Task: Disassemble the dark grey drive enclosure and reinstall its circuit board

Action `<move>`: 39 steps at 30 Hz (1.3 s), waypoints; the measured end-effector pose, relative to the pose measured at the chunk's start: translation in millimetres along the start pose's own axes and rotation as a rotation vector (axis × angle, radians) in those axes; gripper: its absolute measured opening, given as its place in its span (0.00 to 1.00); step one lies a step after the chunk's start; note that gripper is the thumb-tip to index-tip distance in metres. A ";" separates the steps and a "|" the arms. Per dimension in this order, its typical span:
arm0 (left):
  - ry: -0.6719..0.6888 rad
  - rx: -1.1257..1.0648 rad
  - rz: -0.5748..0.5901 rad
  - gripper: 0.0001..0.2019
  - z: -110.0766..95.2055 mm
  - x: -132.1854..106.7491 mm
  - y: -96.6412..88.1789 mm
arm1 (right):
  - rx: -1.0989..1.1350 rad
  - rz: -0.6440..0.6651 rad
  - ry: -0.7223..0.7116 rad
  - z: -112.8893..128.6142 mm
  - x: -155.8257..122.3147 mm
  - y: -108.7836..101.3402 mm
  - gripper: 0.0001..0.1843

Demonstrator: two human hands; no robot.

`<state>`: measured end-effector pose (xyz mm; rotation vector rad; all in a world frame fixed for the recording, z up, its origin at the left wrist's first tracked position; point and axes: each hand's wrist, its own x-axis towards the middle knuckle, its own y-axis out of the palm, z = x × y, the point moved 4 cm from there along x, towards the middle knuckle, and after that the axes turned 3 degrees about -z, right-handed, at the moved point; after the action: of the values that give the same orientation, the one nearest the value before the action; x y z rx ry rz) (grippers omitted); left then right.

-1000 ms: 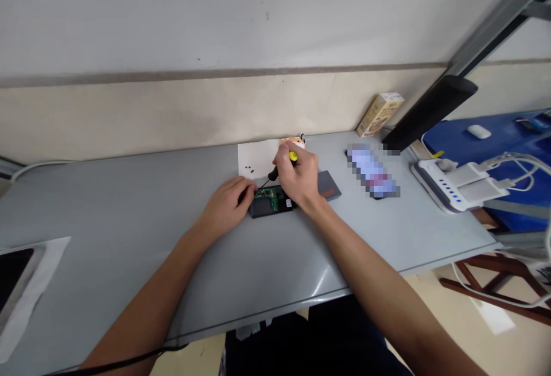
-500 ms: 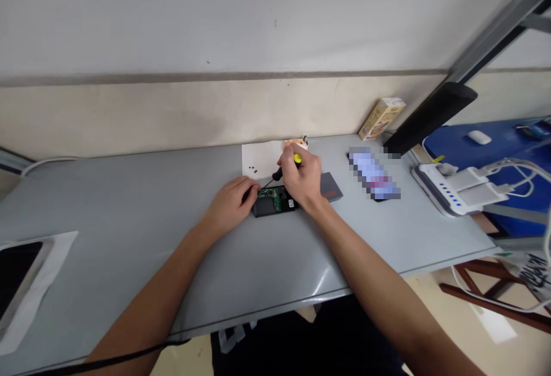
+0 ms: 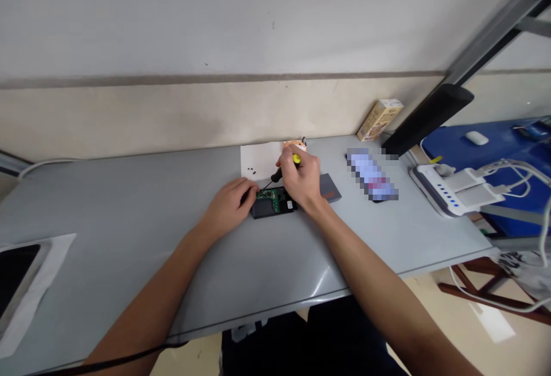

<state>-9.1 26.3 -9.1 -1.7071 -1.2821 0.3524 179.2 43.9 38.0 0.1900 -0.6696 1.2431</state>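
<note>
My right hand (image 3: 302, 174) is wrapped round a screwdriver (image 3: 276, 175) with a black and yellow handle. The thin shaft slants down to the left, its tip by the upper left part of a green circuit board (image 3: 274, 195). That board sits in an opened black electronic device (image 3: 263, 208) lying flat on the table. My left hand (image 3: 230, 208) grips the device's left end with closed fingers, near the screwdriver tip. Behind the device lies a white sheet of paper (image 3: 260, 158) with several small dark screws (image 3: 251, 169) on it. A grey flat panel (image 3: 330, 186) lies partly behind my right wrist.
Right of my hands lies a phone (image 3: 371, 175) with a blurred screen. A carton (image 3: 380, 119) and a black cylinder (image 3: 428, 120) stand near the wall. A white power strip (image 3: 445, 189) holds plugged chargers. At far left, a dark-screened tablet (image 3: 19, 272) rests on white paper.
The view has shifted very slightly. Both hands, the screwdriver and the device keep nearly the same positions.
</note>
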 end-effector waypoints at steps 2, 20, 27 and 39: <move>0.001 0.006 0.002 0.14 0.2 0.0 0.3 | -0.001 0.002 -0.010 1.0 0.0 0.0 0.24; 0.006 -0.004 0.009 0.14 1.8 0.0 1.4 | 0.016 -0.038 0.022 -1.8 -1.4 -0.5 0.25; -0.016 -0.021 -0.009 0.14 -0.2 -0.5 -1.2 | 0.077 -0.016 0.095 -4.4 1.6 -3.7 0.24; 0.008 -0.058 -0.158 0.12 1.5 -0.9 -0.4 | 0.317 -0.180 0.345 -29.2 19.9 -28.6 0.22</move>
<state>-10.7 26.2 -9.9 -1.6409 -1.4229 0.2176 219.3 64.6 32.3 0.2828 -0.1515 1.1655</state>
